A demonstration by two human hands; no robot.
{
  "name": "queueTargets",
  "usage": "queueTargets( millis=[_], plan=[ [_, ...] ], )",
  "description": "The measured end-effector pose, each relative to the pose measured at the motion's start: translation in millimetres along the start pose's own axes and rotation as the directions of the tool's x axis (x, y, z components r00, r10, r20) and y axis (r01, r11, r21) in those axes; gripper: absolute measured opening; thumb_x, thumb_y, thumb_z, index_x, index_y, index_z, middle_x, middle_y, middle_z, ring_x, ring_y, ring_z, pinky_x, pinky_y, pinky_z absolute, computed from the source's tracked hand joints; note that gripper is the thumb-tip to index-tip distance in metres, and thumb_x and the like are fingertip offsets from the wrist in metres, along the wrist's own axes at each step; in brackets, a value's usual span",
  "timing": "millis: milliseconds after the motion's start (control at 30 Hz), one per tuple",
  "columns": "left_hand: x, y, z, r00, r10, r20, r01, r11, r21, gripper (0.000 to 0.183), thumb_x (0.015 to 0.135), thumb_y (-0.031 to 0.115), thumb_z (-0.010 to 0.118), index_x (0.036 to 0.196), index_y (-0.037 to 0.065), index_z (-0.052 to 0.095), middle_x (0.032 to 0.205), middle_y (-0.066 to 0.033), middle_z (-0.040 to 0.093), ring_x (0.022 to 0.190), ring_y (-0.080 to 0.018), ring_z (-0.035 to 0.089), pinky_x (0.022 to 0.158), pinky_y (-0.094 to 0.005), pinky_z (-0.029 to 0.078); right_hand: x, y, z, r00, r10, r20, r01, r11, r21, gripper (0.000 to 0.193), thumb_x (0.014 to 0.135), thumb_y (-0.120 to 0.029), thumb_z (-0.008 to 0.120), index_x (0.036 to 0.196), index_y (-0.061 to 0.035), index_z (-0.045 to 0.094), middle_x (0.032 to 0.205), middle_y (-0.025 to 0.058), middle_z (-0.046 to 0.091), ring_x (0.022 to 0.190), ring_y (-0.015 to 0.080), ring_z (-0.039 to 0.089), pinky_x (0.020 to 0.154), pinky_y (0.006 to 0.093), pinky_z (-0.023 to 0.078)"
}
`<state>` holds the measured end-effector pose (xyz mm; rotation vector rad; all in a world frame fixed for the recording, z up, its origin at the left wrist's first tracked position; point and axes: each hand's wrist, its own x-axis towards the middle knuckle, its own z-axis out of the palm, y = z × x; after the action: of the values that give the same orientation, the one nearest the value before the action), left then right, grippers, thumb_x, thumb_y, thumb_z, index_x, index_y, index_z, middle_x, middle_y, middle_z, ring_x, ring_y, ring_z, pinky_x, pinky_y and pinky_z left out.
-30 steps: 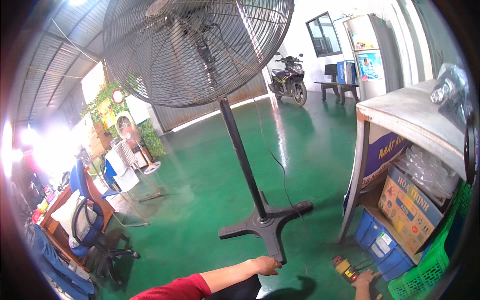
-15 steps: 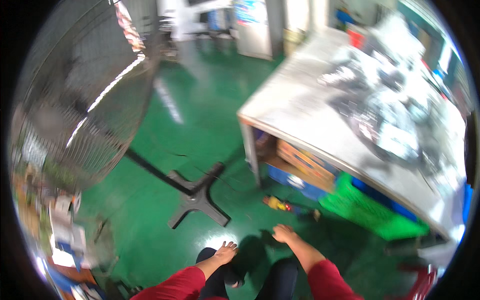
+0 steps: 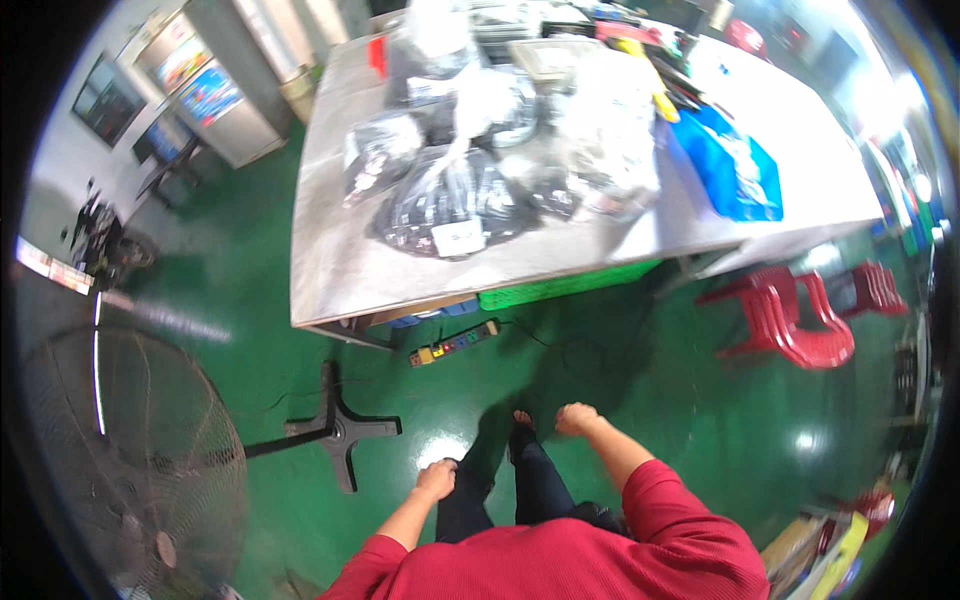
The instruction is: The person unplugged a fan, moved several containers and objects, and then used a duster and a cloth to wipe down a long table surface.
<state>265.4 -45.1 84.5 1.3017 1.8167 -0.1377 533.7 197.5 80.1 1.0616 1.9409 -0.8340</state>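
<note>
My left hand (image 3: 437, 479) hangs beside my left thigh with its fingers curled together and nothing showing in them. Out in front of my right leg, my right hand (image 3: 577, 418) is loosely closed, also with nothing visible in it. Neither hand touches anything. The nearest thing ahead of them is a power strip (image 3: 455, 344) with coloured sockets, lying on the green floor. Beyond it stands a grey-topped table (image 3: 330, 270) with clear plastic bags of dark items (image 3: 455, 205) on it.
A black stand fan (image 3: 340, 430) with a large mesh guard is on the left. Stacked red plastic chairs (image 3: 780, 320) stand to the right. A green crate (image 3: 570, 285) sits under the table, and a blue bag (image 3: 728, 165) lies on top. A cable trails over the floor.
My view has swung to the right, so the table now lies straight ahead and the chairs have come into sight. The left hand's fingers have drawn together.
</note>
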Motion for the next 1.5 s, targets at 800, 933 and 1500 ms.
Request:
queueTargets(
  millis=[800,933,1500],
  plan=[
    [73.5,283.4,-103.8,0.877,0.472,0.091,-0.481,0.861,0.166,0.029,0.08,0.02,0.052,0.105,0.005,0.055,0.105,-0.0148,0.056,0.098,-0.0301,0.053,0.086,-0.0367,0.042,-196.6,276.5,22.8,0.893,0.366,-0.26,-0.115,0.746,0.656,0.032,0.075,-0.026,0.058,0.102,-0.0084,0.06,0.099,0.0115,0.062,0.091,0.026,0.059,0.082,0.0343,0.046],
    [106.8,363.8,-96.8,0.928,0.349,-0.131,-0.35,0.937,0.019,0.028,0.081,0.019,0.051,0.105,0.004,0.055,0.103,-0.0148,0.057,0.095,-0.029,0.055,0.083,-0.0358,0.043,-210.9,391.0,-9.5,0.855,0.438,-0.279,-0.242,0.811,0.533,0.03,0.075,-0.025,0.058,0.102,-0.0122,0.06,0.097,0.0108,0.062,0.091,0.0268,0.059,0.082,0.0364,0.046],
    [168.8,582.9,-142.6,0.896,0.317,-0.31,-0.397,0.885,-0.243,0.026,0.083,0.017,0.051,0.105,0.006,0.057,0.1,-0.0107,0.06,0.09,-0.0205,0.058,0.08,-0.032,0.045,-217.8,521.5,-104.0,0.875,0.309,-0.374,-0.028,0.803,0.596,0.03,0.078,-0.024,0.057,0.104,-0.0092,0.058,0.1,0.0107,0.061,0.096,0.0268,0.056,0.084,0.0368,0.044]
  ],
)
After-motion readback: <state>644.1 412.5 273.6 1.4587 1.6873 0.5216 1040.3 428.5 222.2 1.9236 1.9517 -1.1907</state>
